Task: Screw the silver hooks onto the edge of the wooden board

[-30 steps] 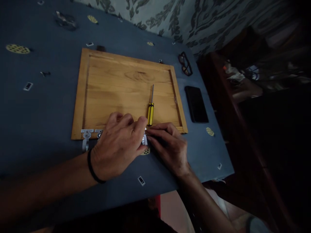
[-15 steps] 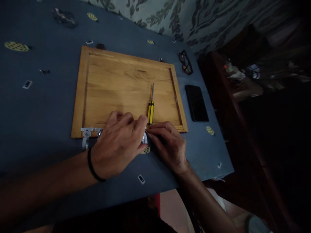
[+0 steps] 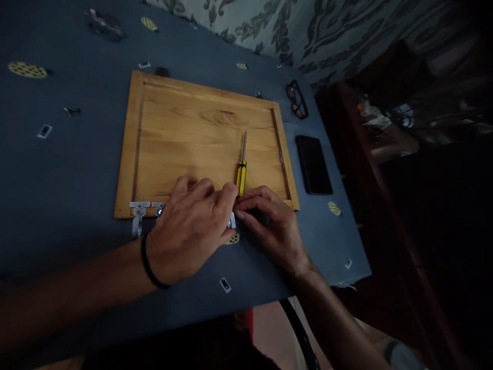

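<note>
Where the near edge of the wooden panel (image 3: 200,133) meets the blue surface (image 3: 69,169), both hands come together just below the middle of the frame. Between their fingertips shows a small silver hinge piece (image 3: 231,222), sitting at the panel's near edge with only its lower end in sight. The left hand (image 3: 188,231) lies knuckles up over that edge, fingers curled, its forefinger tip touching the top of the hinge piece; what its palm covers is hidden, so I cannot tell whether it grips anything. The right hand (image 3: 273,231) reaches in from the lower right, its fingers drawn together and pinched on the hinge piece from the right side. A black wristband (image 3: 148,262) circles the left wrist. Just above the meeting fingertips, a yellow and black screwdriver (image 3: 242,169) lies on the panel, handle toward the hands and shaft pointing to the far edge, its handle end close to the right hand's knuckles. Left of the left hand, a second silver hinge (image 3: 138,211) hangs over the panel's near left corner. A yellow dotted disc (image 3: 232,238) peeks out on the surface right under the hinge piece. Right of the panel lies a dark phone (image 3: 314,164), and beyond it, toward the upper right, a pair of glasses (image 3: 297,100).
</note>
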`<action>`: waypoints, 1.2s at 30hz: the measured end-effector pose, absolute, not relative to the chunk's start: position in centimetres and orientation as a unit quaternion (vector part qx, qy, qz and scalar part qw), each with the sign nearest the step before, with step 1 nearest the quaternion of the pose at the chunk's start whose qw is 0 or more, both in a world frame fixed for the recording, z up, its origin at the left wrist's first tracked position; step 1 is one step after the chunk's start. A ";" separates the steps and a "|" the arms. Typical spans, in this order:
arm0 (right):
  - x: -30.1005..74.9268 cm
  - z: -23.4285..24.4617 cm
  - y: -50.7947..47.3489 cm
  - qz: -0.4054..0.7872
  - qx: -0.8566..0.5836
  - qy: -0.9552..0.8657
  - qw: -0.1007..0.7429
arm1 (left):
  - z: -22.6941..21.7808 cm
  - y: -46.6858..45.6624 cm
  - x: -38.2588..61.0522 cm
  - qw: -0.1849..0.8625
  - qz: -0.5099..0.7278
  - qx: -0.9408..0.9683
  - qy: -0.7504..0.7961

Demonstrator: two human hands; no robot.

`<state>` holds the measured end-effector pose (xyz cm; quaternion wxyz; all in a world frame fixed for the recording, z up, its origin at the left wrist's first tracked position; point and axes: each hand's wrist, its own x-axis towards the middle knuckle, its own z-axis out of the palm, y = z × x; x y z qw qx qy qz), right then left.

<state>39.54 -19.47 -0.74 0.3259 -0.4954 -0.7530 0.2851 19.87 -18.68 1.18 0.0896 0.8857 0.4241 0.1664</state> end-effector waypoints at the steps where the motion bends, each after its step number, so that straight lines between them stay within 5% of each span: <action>1: 39.5 -0.7 -19.4 0.287 -0.496 -0.754 0.322 | 1.2 -18.7 19.9 0.090 0.167 0.886 0.423; 20: 39.2 1.4 -16.9 0.385 -0.515 -0.728 0.238 | 1.2 -18.6 19.7 0.095 0.160 0.890 0.417; 36: 39.0 0.3 -18.0 0.351 -0.520 -0.721 0.295 | 1.5 -18.6 19.7 0.095 0.157 0.888 0.422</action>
